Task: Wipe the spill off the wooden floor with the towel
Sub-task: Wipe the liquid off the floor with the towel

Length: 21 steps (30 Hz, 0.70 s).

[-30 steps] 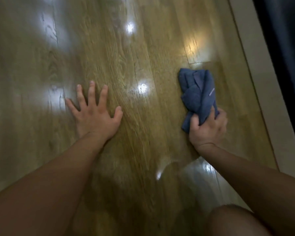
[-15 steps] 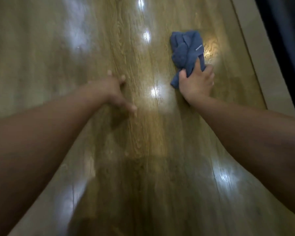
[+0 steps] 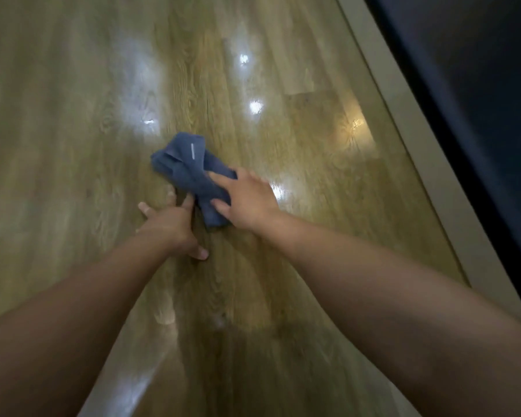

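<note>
Glossy wooden floor (image 3: 283,266) spreads open leftward while the right hand (image 3: 248,201), fingers gripping the blue towel (image 3: 190,173), works near the left hand (image 3: 170,225), fingers splayed flat, skirting board (image 3: 427,164) well right.

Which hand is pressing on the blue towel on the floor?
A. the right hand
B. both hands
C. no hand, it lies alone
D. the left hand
A: the right hand lies on the blue towel with fingers curled over it, while the left hand is spread on the wooden floor just beside the towel; whether a fingertip touches it is unclear.
</note>
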Motion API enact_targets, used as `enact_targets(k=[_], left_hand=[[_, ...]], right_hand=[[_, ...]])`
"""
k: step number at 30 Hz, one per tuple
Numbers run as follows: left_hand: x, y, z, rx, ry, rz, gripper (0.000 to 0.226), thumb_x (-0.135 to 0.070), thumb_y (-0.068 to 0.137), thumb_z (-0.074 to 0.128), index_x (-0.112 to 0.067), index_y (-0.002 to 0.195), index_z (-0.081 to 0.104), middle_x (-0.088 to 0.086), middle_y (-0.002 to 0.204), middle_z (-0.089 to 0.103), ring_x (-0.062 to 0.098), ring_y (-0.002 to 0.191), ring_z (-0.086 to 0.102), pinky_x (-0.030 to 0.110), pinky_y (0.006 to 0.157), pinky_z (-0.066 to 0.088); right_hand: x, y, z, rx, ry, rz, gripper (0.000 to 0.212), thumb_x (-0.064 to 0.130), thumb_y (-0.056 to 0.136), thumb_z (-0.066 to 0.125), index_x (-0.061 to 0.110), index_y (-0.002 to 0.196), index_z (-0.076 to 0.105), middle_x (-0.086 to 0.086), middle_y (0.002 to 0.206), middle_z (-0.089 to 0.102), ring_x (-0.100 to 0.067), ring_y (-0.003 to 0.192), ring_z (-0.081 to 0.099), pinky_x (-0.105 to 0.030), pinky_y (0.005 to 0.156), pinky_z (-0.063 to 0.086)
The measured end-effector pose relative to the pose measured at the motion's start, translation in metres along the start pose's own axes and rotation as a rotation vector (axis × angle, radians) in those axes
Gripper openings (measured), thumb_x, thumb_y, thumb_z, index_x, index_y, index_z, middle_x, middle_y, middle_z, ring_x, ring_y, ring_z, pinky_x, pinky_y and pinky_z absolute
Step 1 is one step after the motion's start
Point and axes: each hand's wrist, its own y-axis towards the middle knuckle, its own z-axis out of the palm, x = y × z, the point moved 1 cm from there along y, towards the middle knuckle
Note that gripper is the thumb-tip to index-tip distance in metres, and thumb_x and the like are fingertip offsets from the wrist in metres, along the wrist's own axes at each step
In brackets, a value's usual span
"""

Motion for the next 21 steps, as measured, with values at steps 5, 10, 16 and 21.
enact_targets(k=[5, 10, 16, 21], left_hand=[[-0.001, -0.002, -0.006, 0.052, -0.098, -0.044, 0.149, -0.052, 0.056, 0.091, -0.038, 0.151, -0.022, 0.006, 0.159, -0.032, 0.059, 0.140, -0.014, 0.067, 0.115, 0.013], [0.002, -0.004, -0.007, 0.055, -0.156, -0.049, 0.144, -0.044, 0.058, 0.092, -0.042, 0.152, -0.017, -0.002, 0.160, -0.030, 0.057, 0.141, -0.017, 0.068, 0.114, 0.018], [0.003, -0.005, -0.009, 0.055, -0.143, -0.037, 0.145, -0.044, 0.057, 0.092, -0.043, 0.152, -0.017, -0.001, 0.161, -0.028, 0.057, 0.141, -0.015, 0.068, 0.113, 0.020], [0.003, -0.004, -0.009, 0.043, -0.124, -0.027, 0.146, -0.046, 0.056, 0.092, -0.042, 0.152, -0.017, 0.001, 0.161, -0.028, 0.058, 0.141, -0.013, 0.068, 0.112, 0.022]], right_hand=[[-0.062, 0.020, -0.034, -0.036, 0.052, 0.137, 0.056, 0.049, 0.091, 0.059, 0.044, 0.144, 0.042, -0.001, 0.144, 0.046, -0.029, 0.129, 0.045, -0.041, 0.106, 0.038], [-0.147, 0.027, -0.060, -0.157, 0.158, 0.411, 0.055, 0.046, 0.089, 0.062, 0.037, 0.141, 0.048, -0.008, 0.142, 0.048, -0.034, 0.127, 0.048, -0.045, 0.107, 0.041], [-0.211, 0.035, -0.081, -0.299, 0.265, 0.702, 0.057, 0.046, 0.086, 0.061, 0.029, 0.139, 0.049, -0.016, 0.135, 0.051, -0.040, 0.124, 0.050, -0.048, 0.105, 0.044], [-0.198, 0.049, -0.076, -0.342, 0.281, 0.853, 0.058, 0.043, 0.091, 0.053, 0.040, 0.146, 0.037, -0.008, 0.149, 0.032, -0.035, 0.136, 0.033, -0.050, 0.114, 0.028]])
